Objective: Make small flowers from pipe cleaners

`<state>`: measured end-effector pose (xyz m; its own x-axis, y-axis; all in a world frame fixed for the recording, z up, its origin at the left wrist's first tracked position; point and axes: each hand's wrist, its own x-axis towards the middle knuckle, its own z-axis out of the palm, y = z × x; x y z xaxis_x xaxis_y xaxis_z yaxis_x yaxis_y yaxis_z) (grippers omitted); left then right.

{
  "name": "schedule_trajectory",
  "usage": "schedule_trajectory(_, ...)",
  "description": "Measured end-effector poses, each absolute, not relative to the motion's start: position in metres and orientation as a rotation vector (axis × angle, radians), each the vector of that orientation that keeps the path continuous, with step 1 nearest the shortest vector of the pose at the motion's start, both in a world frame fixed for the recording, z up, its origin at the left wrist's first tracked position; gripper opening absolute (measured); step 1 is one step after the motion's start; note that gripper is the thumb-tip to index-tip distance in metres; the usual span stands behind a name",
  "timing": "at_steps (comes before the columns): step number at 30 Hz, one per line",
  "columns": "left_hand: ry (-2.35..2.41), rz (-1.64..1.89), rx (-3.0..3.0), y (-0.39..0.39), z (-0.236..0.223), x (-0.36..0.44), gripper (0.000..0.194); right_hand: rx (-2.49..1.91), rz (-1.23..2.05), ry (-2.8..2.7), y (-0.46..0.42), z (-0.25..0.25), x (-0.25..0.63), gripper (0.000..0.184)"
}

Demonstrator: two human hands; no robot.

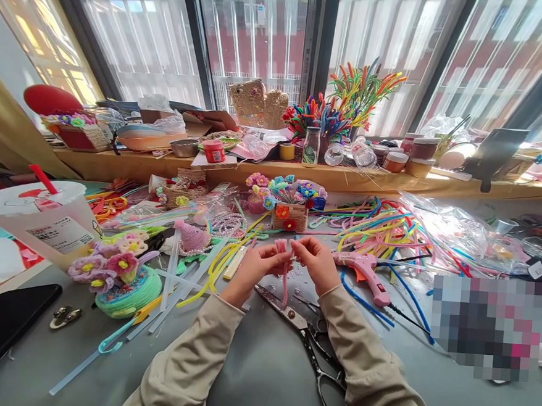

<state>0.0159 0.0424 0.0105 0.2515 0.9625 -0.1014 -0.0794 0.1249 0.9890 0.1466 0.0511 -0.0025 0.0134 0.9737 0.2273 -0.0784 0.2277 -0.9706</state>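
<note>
Both my hands meet over the grey table (250, 362) and pinch a pink pipe cleaner (285, 278). My left hand (253, 270) grips its top from the left, fingers closed. From the right, my right hand (313, 263) holds the same looped top, fingers closed. The pink strand hangs down between my wrists. Black-handled scissors (316, 348) lie on the table just under my right forearm. A pink glue gun (367, 276) rests right of my right hand.
A heap of coloured pipe cleaners (380, 232) spreads at the right. A basket of small flowers (289, 212) stands behind my hands. At the left are a green flower pot craft (121, 276), a lidded drink cup (42, 215) and a black phone (2, 323). The window shelf (301, 174) is crowded with jars.
</note>
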Motion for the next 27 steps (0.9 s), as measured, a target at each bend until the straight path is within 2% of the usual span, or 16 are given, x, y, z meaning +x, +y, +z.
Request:
schedule_trajectory(6,1.054,1.278,0.979,0.0485,0.0104,0.0106,0.024,-1.056,1.094,-1.273,0.0503,-0.0043,0.1457,0.025)
schedule_trajectory(11,1.084,1.377,1.012,0.0494,0.0108,0.009,0.028,-1.089,1.301,-1.266,0.0459,-0.0001,0.1425,0.026)
schedule_trajectory(15,1.105,1.379,1.027,0.0495,0.0116,0.0063,0.028,-1.066,1.429,-1.27,0.045,0.0005,0.1412,0.025)
schedule_trajectory(21,1.059,1.251,1.169,0.0494,0.0071,0.0077,0.028,-1.06,1.235,-1.408,0.0467,-0.0032,0.1413,0.023)
schedule_trajectory(27,1.05,1.258,1.357,0.0469,0.0039,0.0118,0.023,-0.966,1.36,-1.472,0.0464,-0.0016,0.1417,0.029)
